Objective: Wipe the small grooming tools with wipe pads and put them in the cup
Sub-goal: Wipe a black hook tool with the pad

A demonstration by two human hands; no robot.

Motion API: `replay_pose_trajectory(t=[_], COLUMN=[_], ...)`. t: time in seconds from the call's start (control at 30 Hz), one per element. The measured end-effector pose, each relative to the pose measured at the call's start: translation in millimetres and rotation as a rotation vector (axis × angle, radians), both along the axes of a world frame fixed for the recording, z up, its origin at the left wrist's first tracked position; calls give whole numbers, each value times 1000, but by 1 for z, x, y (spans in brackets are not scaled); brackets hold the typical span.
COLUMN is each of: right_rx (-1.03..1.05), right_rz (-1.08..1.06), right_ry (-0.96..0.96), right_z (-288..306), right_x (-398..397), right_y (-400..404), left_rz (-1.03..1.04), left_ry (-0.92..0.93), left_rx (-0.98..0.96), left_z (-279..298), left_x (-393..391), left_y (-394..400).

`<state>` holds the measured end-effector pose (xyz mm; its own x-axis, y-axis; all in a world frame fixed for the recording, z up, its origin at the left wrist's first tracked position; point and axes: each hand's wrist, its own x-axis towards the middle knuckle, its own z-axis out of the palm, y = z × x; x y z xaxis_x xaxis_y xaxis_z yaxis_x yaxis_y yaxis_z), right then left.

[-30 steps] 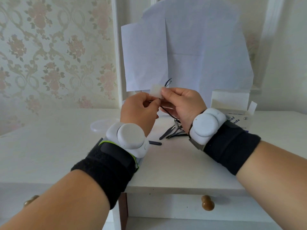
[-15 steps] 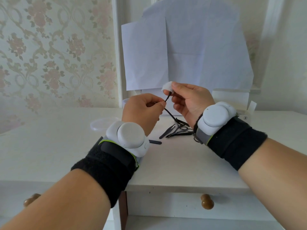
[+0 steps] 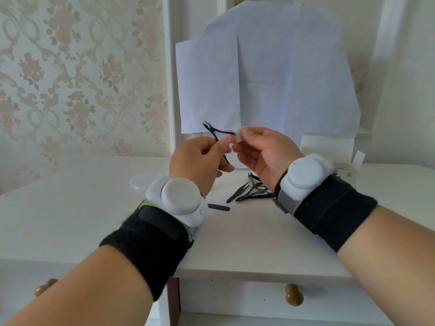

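Mid-frame, left hand [image 3: 200, 158] pinches a black nipper [image 3: 215, 132], right hand [image 3: 261, 149] pinches a wipe pad [image 3: 239, 135] on its handle; other tools [image 3: 249, 194] wait unwiped, seemingly

The right hand [image 3: 263, 154] is covering most of the wipe pad [image 3: 239, 135], so only a small, blurred white edge is showing at the fingertips. One handle of the black nipper [image 3: 217, 135] is disappearing into that pad, and the other is passing behind the fingers of the left hand [image 3: 200, 163]; its jaws are too small to tell whether they are meeting. On the desk [image 3: 259, 243], the wrist of the right hand is hiding part of the tool pile [image 3: 251, 192], so the count is staying unclear. The left hand is blocking part of the clear lid [image 3: 141, 184]. The cup is not showing. The box [image 3: 329, 147] beside the right hand is carrying print too small to read.
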<state>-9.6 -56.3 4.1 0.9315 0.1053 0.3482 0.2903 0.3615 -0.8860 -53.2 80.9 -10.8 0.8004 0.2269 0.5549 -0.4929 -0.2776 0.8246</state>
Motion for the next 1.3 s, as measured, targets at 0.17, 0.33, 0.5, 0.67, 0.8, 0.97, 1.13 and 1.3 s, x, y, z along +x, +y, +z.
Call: replay_pose_trajectory(t=[0.17,0.33,0.5,0.67,0.8,0.97,1.13,1.3], right_rx=[-183,-313,-459,-522,-709,-627,-638,-676], right_rz=[-104,-441,-463,-424,-481,-480,-509,-602], right_ry=[-113,-252,-301,-376,-581,-618,-707,-689], right_z=[-4,-4,-2,-1,-8,-7,-4,-4], right_x=[1,6,6,-4,-10,-8,-11,-7], right_y=[3,3,12,19,19,19,16,13], left_rz=[73,50,9,-8,-13,-73,-82,-48], left_ry=[-14,9,18,23,31,65,135,97], left_rx=[-69,-175,-311,-347,-347,-346,-372,-282], left_z=[1,1,2,4,3,4,7,6], left_x=[1,2,1,-2,-2,-2,-3,-8], left_y=[4,5,5,5,6,4,3,-1])
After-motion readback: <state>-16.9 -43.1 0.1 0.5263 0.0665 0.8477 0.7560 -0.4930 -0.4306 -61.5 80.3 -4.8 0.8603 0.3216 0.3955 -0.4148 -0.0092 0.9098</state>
